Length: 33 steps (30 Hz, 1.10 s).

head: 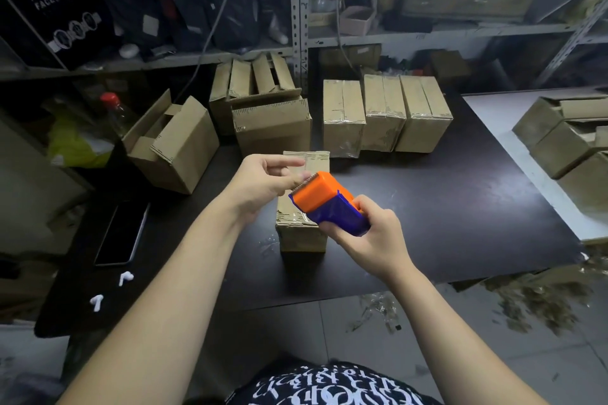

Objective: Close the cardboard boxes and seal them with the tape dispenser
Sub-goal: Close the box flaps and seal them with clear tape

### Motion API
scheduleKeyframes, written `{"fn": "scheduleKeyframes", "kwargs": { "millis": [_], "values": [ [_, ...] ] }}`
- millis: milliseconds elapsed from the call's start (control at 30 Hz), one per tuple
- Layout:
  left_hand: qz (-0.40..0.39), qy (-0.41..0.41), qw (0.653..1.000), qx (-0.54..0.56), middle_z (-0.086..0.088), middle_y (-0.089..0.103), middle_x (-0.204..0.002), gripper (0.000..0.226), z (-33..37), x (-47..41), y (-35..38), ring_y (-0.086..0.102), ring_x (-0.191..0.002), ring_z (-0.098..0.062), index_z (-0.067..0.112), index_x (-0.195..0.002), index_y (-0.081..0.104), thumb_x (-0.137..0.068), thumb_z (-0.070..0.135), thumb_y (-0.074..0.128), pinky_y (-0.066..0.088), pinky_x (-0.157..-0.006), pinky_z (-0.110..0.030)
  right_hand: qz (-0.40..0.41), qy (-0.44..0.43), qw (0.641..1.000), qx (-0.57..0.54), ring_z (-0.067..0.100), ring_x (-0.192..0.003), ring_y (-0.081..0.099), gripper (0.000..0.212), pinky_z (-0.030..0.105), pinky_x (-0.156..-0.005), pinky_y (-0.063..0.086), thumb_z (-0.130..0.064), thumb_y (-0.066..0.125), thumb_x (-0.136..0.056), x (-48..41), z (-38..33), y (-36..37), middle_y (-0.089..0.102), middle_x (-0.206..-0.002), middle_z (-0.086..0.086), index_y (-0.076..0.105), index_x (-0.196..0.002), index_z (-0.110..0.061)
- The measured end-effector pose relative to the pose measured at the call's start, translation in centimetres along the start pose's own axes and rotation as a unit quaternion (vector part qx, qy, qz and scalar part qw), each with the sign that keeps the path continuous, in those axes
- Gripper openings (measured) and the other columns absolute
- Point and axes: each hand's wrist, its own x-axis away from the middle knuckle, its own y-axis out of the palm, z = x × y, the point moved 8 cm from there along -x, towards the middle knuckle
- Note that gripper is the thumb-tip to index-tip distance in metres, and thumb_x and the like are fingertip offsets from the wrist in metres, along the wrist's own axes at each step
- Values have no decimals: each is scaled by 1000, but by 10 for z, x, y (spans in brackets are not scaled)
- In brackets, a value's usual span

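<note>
1. Two hands meet above the closed box (301, 233) at frame centre, probably to free the tape end.
2. Right hand (368, 233) is clamped round the tape dispenser (325, 204). Left hand (263, 184) fingertips gather at its toothed edge; I cannot tell if they hold tape.
3. Its long axis slants from lower right to upper left, teeth leading.

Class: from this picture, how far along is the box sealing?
Done: three taped boxes stand in the back row. In hand: the right hand grips the tape dispenser over the front box, the left hand at its cutter. Left: the open box at far left, flaps up.
</note>
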Motion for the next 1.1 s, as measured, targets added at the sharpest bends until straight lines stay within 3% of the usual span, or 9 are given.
{"fn": "scheduleKeyframes", "kwargs": {
  "millis": [100,200,333,500,600,700,900,1000,1100],
  "values": [
    [-1,13,1000,-26,-8,79,-90,27,4,1,0,72,-94,-26,16,-92,83,-72,34,84,58,-86,-52,5,7,1000,1,11,-63,61,40,19,-58,44,-61,79,-78,-1,3,1,65,-72,-20,56,-88,-31],
    [19,66,996,-49,3,79,-84,6,18,0,0,73,-85,-10,15,-91,81,-86,19,80,58,-71,-26,9,11,1000,1,16,-63,64,42,40,-59,52,-64,75,-80,-3,3,2,69,-73,-9,59,-90,-26],
    [59,126,986,-93,-1,78,-83,3,40,0,1,73,-84,-20,16,-90,81,-90,14,79,61,-74,-29,7,7,1000,28,16,-63,64,40,38,-60,52,-65,71,-82,-4,12,2,69,-72,-9,60,-91,-27],
    [158,168,971,-62,6,75,-75,10,73,-10,-44,67,-71,-4,18,-86,79,-90,9,78,53,-70,-19,2,120,991,60,17,-60,67,43,43,-62,55,-70,70,-79,29,77,-13,69,-65,-7,61,-85,-29],
    [126,169,969,-125,-3,75,-75,3,78,-11,-38,69,-72,-10,14,-92,80,-92,15,77,56,-74,-24,4,163,985,60,17,-61,69,42,44,-65,57,-70,69,-77,36,92,-19,69,-64,-8,62,-82,-29],
    [143,177,967,-114,-6,75,-76,4,80,-11,-39,69,-71,-13,13,-94,80,-93,16,77,53,-73,-25,-9,173,983,67,14,-61,69,42,41,-66,58,-70,68,-79,30,87,-16,69,-62,-9,62,-81,-29],
    [109,223,957,-152,-1,75,-80,6,95,-2,-26,71,-72,-14,9,-96,79,-91,13,78,57,-74,-23,-22,232,972,21,13,-62,72,29,38,-69,57,-46,78,-89,36,91,-8,71,-64,-6,62,-80,-23],
    [43,277,942,-183,-2,73,-84,7,99,5,-6,70,-75,-15,5,-96,79,-90,8,79,55,-70,-24,3,281,956,-78,19,-54,67,40,35,-58,51,-41,76,-92,38,94,-4,62,-59,-2,55,-75,-12],
    [-14,336,916,-219,-1,69,-82,6,96,14,21,63,-74,-16,4,-94,79,-88,6,80,50,-64,-29,64,351,914,-192,17,-55,58,38,27,-52,45,-42,75,-93,34,97,-7,60,-63,2,61,-76,-11]
  ]
}}
